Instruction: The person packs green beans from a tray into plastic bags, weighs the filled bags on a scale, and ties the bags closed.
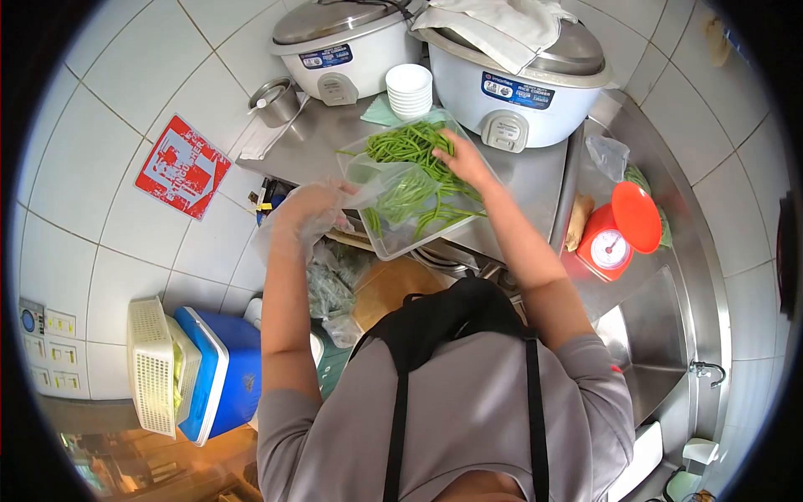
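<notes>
L hand [316, 203] at 10 o'clock is apparently gripping clear bag [373, 189]; R hand [460, 157], 1 o'clock, is curling over green beans [400, 145], hold unclear. Beans are lying in tray [391, 250], 12 o'clock; bag's overlapping, so tugging's poss. risking a spill.

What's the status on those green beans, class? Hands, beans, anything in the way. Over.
Left hand at clear plastic bag, grip unclear. Right hand on green beans. Beans in tray; bag overlaps some.
</notes>
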### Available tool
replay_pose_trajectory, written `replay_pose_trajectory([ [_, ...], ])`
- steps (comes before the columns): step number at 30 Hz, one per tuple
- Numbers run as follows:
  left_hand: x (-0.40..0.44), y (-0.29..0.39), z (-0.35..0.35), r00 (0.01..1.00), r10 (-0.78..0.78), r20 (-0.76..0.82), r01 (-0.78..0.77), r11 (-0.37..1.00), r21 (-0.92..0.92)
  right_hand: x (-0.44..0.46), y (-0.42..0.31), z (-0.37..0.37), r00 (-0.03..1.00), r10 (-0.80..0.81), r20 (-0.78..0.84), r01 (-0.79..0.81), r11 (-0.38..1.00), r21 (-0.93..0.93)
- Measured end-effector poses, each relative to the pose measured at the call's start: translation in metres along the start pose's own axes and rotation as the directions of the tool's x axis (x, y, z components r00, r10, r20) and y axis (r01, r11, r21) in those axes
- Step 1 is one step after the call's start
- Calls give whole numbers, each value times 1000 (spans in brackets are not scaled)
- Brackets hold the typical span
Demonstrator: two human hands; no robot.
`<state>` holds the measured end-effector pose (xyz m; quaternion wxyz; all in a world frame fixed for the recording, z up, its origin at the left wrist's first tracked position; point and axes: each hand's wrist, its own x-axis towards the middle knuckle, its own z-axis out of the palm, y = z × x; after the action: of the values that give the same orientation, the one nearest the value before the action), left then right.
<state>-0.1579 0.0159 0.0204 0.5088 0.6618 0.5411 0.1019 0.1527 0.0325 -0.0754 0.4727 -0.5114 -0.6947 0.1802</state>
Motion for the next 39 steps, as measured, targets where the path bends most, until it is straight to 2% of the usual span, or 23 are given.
replay_pose_trajectory([
  [2, -6, 3, 1, 1000, 2, 1, -2, 999, -45, -12, 10, 9, 997, 74, -29, -68, 984, 165],
  [3, -9, 6, 1, 1000, 3, 2, -3, 998, -68, -15, 9, 9, 972, 234, 4, -225, 933, 282],
  [6, -14, 12, 7, 996, -64, 56, 73, 983, -170, -20, 30, 12, 961, 273, -49, -269, 960, 75],
  [9, -8, 3, 20, 992, -118, -32, 104, 951, -292, -17, 27, 3, 902, 431, 40, -407, 814, 415],
  [12, -1, -8, 31, 989, -51, -140, -26, 866, -500, -12, 1, -12, 938, 311, -155, -218, 873, 436],
  [13, 3, -9, 33, 971, 6, -241, -122, 876, -468, -13, 3, -11, 950, 215, -228, -131, 933, 334],
  [15, 9, -8, 35, 895, 122, -429, -299, 878, -374, -21, 0, -6, 981, 132, -139, -99, 970, 220],
  [16, 14, -5, 34, 877, 166, -452, -343, 874, -345, -25, 1, -3, 991, 94, -91, -78, 984, 163],
  [17, 21, -1, 31, 857, 206, -472, -383, 868, -316, -29, 16, 10, 991, 128, -27, -118, 963, 244],
  [20, 29, 15, 37, 744, 377, -553, -521, 844, -126, -35, 16, 12, 974, 225, 22, -226, 974, 33],
  [21, 29, 25, 40, 688, 443, -575, -565, 824, -41, -31, 20, 14, 975, 213, -62, -208, 975, 73],
  [23, 25, 52, 45, 676, 532, -510, -558, 822, 117, -25, 35, 18, 954, 199, -226, -168, 975, 149],
  [26, 19, 72, 43, 624, 674, -395, -560, 739, 375, -16, -3, -16, 903, 396, -164, -267, 820, 507],
  [27, 18, 73, 43, 602, 718, -349, -558, 691, 459, -11, -2, -17, 894, 405, -191, -191, 731, 655],
  [30, 8, 52, 39, 577, 761, -297, -758, 634, 151, -4, -6, -29, 884, 399, -245, -118, 697, 707],
  [32, 5, 61, 36, 794, 490, -359, -387, 864, 324, 2, -23, -37, 894, 355, -273, -41, 673, 739],
  [33, 6, 64, 34, 849, 330, -413, -162, 906, 390, 6, -33, -42, 904, 328, -274, -10, 657, 754],
  [34, 12, 59, 28, 865, 401, -300, -175, 803, 570, 10, -44, -46, 913, 301, -276, 22, 639, 769],
  [36, 28, 43, 16, 886, 462, -41, -220, 496, 840, 20, -71, -52, 928, 241, -283, 78, 619, 781],
  [39, 19, 49, 13, 845, 533, 42, -347, 487, 802, 34, -109, -54, 959, 147, -244, 122, 560, 820],
])
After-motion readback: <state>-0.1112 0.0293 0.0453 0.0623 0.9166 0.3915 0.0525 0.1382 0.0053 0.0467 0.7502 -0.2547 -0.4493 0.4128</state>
